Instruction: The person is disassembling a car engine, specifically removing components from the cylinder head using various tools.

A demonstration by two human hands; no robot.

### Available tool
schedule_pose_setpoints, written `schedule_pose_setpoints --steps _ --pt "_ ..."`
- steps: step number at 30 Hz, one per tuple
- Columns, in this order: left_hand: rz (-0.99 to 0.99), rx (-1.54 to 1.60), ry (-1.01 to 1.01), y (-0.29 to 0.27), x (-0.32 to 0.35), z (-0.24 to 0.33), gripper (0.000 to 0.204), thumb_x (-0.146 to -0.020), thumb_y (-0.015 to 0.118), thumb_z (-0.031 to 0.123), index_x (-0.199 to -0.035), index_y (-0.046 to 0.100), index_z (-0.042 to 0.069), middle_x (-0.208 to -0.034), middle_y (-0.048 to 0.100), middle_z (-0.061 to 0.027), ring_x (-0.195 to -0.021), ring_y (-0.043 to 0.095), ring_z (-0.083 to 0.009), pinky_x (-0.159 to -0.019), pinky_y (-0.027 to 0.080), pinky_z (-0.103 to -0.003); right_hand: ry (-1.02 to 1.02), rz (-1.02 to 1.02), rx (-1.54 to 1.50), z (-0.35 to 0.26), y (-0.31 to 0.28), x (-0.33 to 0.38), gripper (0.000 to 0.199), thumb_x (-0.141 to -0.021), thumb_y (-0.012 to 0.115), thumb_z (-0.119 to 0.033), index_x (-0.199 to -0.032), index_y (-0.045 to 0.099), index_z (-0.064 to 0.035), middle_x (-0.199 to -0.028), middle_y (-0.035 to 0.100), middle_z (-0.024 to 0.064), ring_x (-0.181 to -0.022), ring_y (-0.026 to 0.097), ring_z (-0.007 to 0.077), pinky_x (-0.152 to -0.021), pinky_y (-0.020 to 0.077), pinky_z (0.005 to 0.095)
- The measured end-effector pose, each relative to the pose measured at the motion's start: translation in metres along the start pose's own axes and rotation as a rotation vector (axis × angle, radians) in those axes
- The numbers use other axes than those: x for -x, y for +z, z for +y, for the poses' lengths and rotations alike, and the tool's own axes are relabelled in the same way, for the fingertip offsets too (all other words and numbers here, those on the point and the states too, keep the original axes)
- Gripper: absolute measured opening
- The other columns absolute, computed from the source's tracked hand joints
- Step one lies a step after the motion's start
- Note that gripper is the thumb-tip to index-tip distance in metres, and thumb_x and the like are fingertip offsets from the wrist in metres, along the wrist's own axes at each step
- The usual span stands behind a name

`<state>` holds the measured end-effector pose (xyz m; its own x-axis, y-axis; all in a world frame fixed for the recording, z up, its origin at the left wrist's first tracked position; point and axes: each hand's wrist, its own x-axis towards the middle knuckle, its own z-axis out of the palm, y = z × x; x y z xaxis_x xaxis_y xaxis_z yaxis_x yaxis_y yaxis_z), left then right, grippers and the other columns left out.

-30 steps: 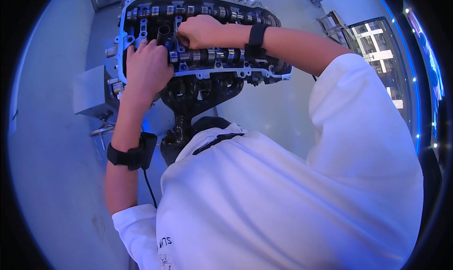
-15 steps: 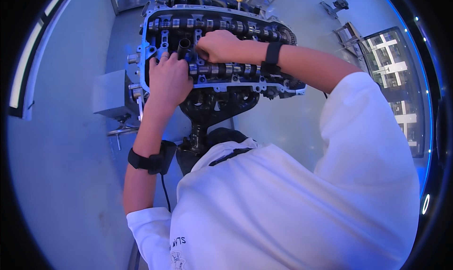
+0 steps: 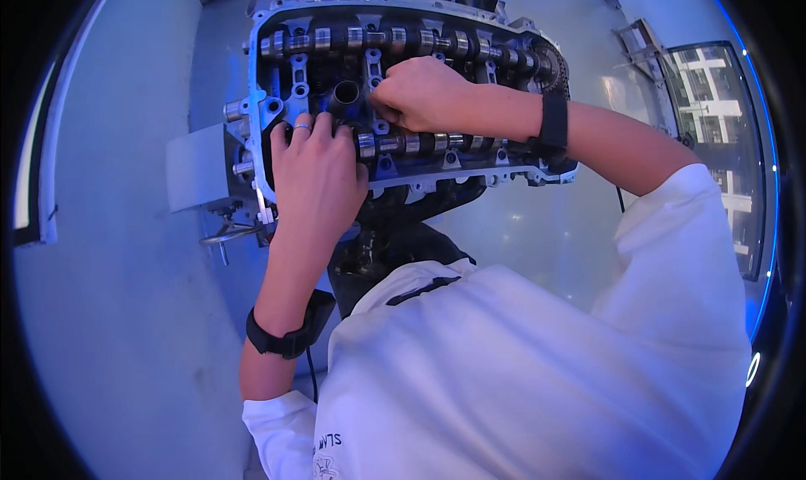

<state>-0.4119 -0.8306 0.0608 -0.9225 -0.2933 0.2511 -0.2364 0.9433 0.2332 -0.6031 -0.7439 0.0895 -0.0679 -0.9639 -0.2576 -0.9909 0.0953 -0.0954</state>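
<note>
On top of a metal engine head [image 3: 403, 174] the two bare hands work close together. The left hand [image 3: 315, 174] lies flat, palm down, on the near side of the engine head. Its fingers [image 3: 295, 136] are spread a little and press on the metal, with a thin ring on one of them. It is not wrapped around anything that shows. The right hand [image 3: 417, 92] is curled into a loose fist just beside a short round tube [image 3: 344, 96] that stands up in the middle of the engine head. Its fingertips pinch down at a small spot near the tube, but what they pinch is hidden, so I cannot tell if they hold something.

The tube is dark and hollow, like a little cup. The near shaft [image 3: 420, 142] is a long, shiny rod with round bumps, and it runs from the left hand out under the right wrist. The far shaft [image 3: 395, 42] looks the same and lies along the back edge. The engine head is grey, hard metal with many holes and square ledges.

Each wrist wears a black band, left band [image 3: 281, 339] and right band [image 3: 553, 121]. A thin black cable [image 3: 311, 379] hangs from the left band. The person's white shirt [image 3: 537, 371] is soft and smooth and fills the bottom. A flat grey plate [image 3: 195, 176] sticks out to the left of the engine head. The floor [image 3: 117, 329] around is smooth and pale blue.
</note>
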Motion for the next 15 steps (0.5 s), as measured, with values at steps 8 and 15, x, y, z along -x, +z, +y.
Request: schedule_pose_setpoints --steps 8,15 --pt "0.037 0.037 0.046 0.0011 -0.0019 -0.0042 0.020 -0.071 0.071 0.017 -0.084 0.068 0.002 -0.094 0.061 -0.0131 -0.100 0.058 -0.0299 -0.090 0.043 -0.046 -0.013 0.086 0.061 0.0017 0.0067 0.0008 0.007 -0.069 0.070 -0.012 -0.076 0.070 -0.0138 -0.077 0.070 0.0099 -0.077 0.070 0.0307 -0.065 0.0556 0.0419" --pt "-0.054 0.044 0.041 0.0009 -0.0050 -0.0085 0.023 -0.070 0.071 0.017 -0.088 0.068 0.003 -0.098 0.062 -0.0114 -0.104 0.058 -0.0311 -0.089 0.043 -0.046 0.079 0.038 0.077 -0.0009 0.0044 -0.0047 0.007 -0.069 0.069 -0.014 -0.076 0.069 -0.0134 -0.078 0.070 0.0106 -0.079 0.071 0.0307 -0.070 0.0566 0.0420"
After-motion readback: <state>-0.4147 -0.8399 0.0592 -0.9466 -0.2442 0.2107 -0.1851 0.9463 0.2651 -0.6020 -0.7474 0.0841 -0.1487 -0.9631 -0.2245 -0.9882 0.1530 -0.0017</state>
